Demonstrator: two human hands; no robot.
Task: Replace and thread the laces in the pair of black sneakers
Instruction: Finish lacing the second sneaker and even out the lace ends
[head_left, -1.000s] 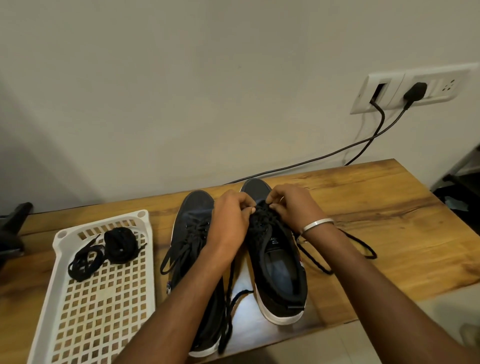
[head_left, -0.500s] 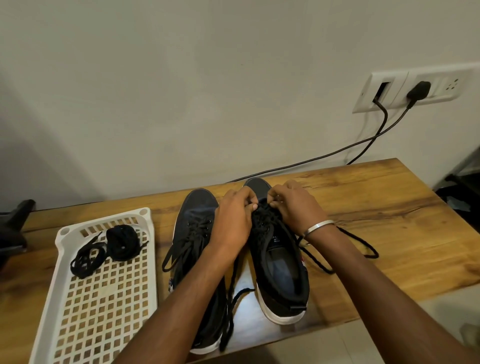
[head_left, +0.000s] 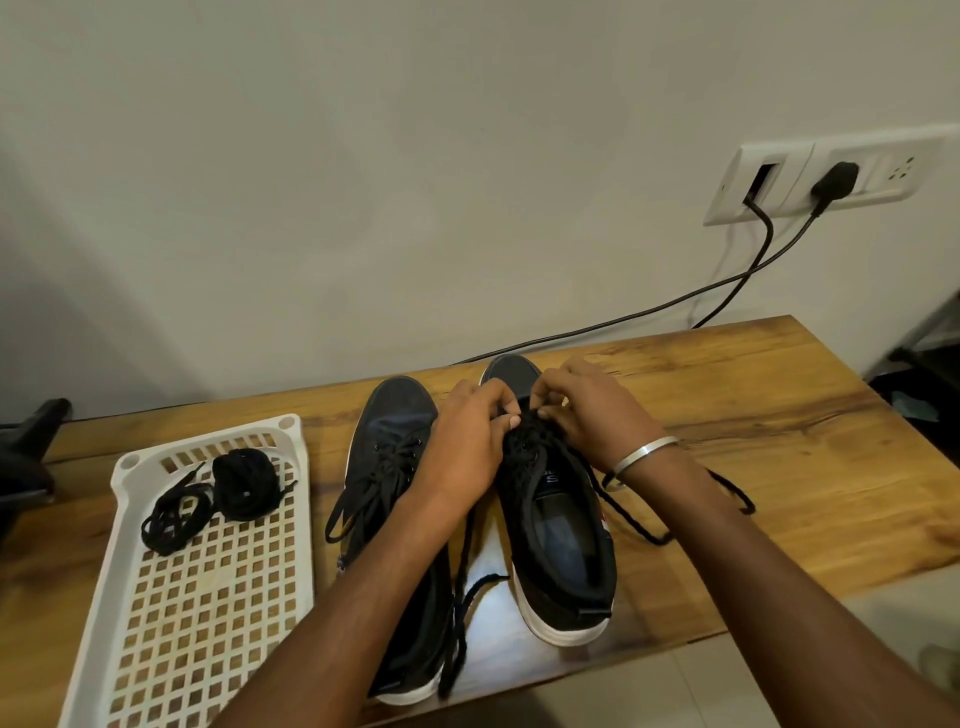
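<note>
Two black sneakers with white soles stand side by side on the wooden table (head_left: 779, 415), toes toward the wall. My left hand (head_left: 467, 441) and my right hand (head_left: 587, 410) meet over the upper eyelets of the right sneaker (head_left: 561, 545), each pinching its black lace (head_left: 524, 441). That lace's loose ends trail to the right (head_left: 649, 535) and down between the shoes (head_left: 462, 613). The left sneaker (head_left: 395, 431) is laced loosely, and my left forearm covers its heel half. Two bundles of black laces (head_left: 208, 493) lie in the white tray (head_left: 171, 623).
The white perforated tray sits at the table's left. A wall socket (head_left: 831, 176) holds two plugs, and black cables (head_left: 675, 301) run down behind the table. A dark object (head_left: 26, 457) sits at the far left edge. The table's front edge is close below the shoe heels.
Both hands stay at the top of the right sneaker's lacing, with only small finger shifts. The view has drifted slightly.
</note>
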